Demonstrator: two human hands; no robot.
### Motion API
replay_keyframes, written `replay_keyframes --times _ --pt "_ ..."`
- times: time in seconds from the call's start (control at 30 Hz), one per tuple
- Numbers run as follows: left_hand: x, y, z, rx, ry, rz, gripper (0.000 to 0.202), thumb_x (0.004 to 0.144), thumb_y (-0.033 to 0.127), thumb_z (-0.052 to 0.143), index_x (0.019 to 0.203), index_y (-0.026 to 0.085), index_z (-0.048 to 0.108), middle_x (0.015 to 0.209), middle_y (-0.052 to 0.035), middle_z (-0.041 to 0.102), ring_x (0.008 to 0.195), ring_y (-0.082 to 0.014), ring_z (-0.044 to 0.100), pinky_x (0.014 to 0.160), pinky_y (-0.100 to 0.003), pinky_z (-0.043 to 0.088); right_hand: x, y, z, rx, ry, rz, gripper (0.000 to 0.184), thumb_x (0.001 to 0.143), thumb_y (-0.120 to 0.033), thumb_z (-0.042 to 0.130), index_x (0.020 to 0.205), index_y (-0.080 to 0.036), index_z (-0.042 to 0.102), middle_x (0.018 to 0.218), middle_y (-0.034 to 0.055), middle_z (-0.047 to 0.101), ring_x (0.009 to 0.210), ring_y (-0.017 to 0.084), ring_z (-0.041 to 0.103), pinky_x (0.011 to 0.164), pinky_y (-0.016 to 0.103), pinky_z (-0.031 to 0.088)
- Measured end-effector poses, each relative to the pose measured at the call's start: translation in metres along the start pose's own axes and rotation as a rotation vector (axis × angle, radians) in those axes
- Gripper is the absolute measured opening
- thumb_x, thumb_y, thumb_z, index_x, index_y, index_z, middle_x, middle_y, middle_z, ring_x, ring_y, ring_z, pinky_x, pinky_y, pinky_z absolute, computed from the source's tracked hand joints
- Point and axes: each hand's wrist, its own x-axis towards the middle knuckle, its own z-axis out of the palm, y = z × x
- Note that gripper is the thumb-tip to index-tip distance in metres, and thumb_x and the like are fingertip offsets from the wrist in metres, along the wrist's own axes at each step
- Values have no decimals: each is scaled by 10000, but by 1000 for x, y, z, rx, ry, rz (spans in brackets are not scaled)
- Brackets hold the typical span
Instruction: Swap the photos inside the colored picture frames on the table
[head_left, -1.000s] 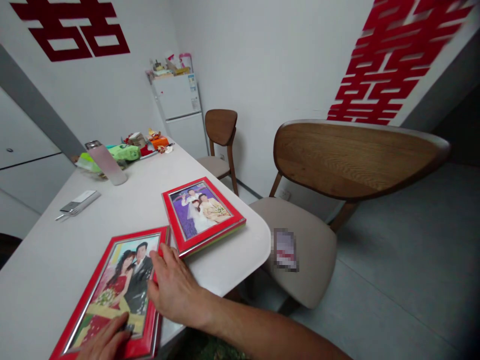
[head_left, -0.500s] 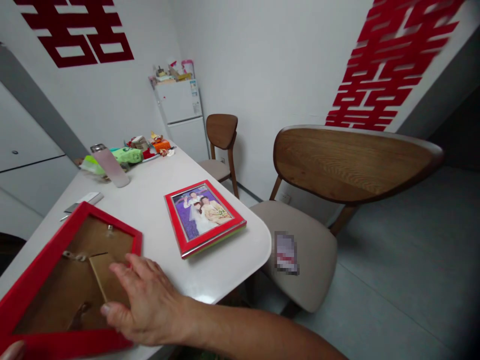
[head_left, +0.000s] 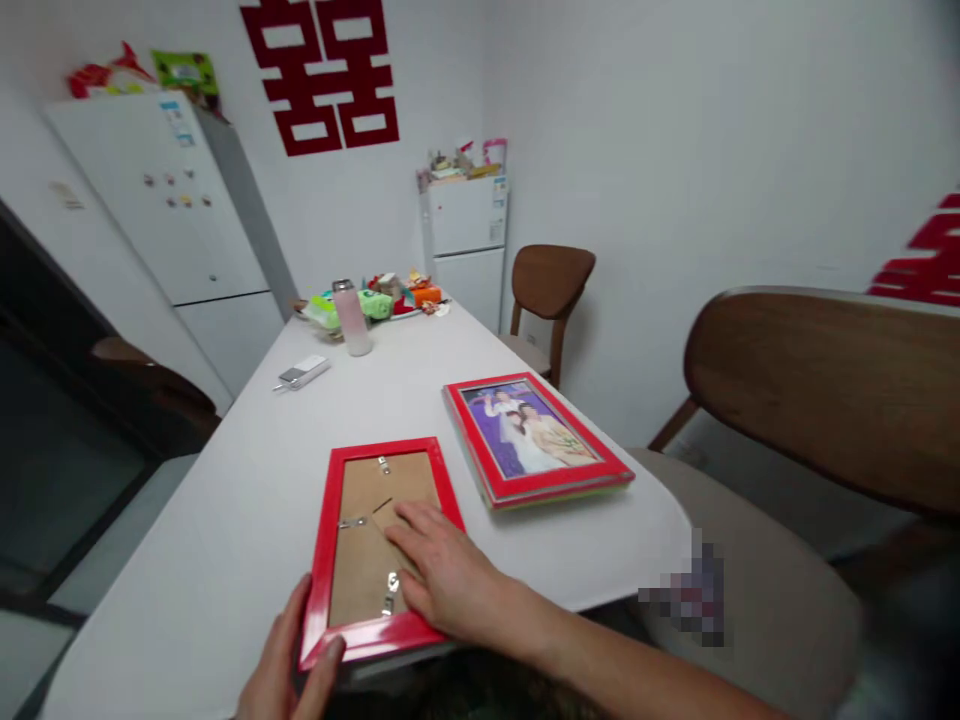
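Note:
A red picture frame lies back side up on the white table, its brown backing board and metal clips showing. My left hand holds its near left corner, thumb on the front border and fingers along the left side. Across the backing lies my right hand, fingers stretched out over the stand flap; part of the flap is hidden under it. To the right, a second red frame with a photo of people in wedding clothes rests face up, apparently on something thin.
A pink bottle and a small grey-white device stand farther back on the table. Colourful packages are piled at the far end. Wooden chairs line the right side; a pixelated item lies on the nearest seat.
The view has swung left and shows more table. The held frame has gone from raised and close to lying on the table. My left hand shows more now; my right stays on the backing.

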Motion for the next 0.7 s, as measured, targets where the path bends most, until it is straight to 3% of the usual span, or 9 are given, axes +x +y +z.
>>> replay_keyframes --times 0.2,0.37,0.5,0.7 --pt "-12 -8 16 213 97 251 472 817 258 388 1270 242 258 1284 -35 389 1166 -230 343 980 -435 263 -2 0 2 -26 -75 -12 406 679 -122 444 1081 -124 509 1180 135 446 1109 214 379 931 363 316" --pt "-9 -10 11 330 7 361 600 802 247 431 1305 234 103 1310 -101 335 1170 -242 339 938 -465 318 0 8 -3 -23 -96 -8 390 718 -172 440 1100 -129 505 1204 137 444 1103 211 405 912 366 346" --pt "5 4 4 320 -70 404 642 747 354 517 1278 194 194 1331 -156 271 1199 -281 274 937 -511 288 8 26 -11 -143 -10 115 380 739 -148 404 1101 -96 505 1202 147 450 1105 210 404 921 372 332" --pt "18 13 3 239 -249 461 577 687 430 575 1160 163 380 1293 -158 346 1200 -273 279 949 -461 306 21 32 -8 -290 -105 186 266 735 -79 384 840 -125 624 917 101 588 903 187 489 806 286 373"
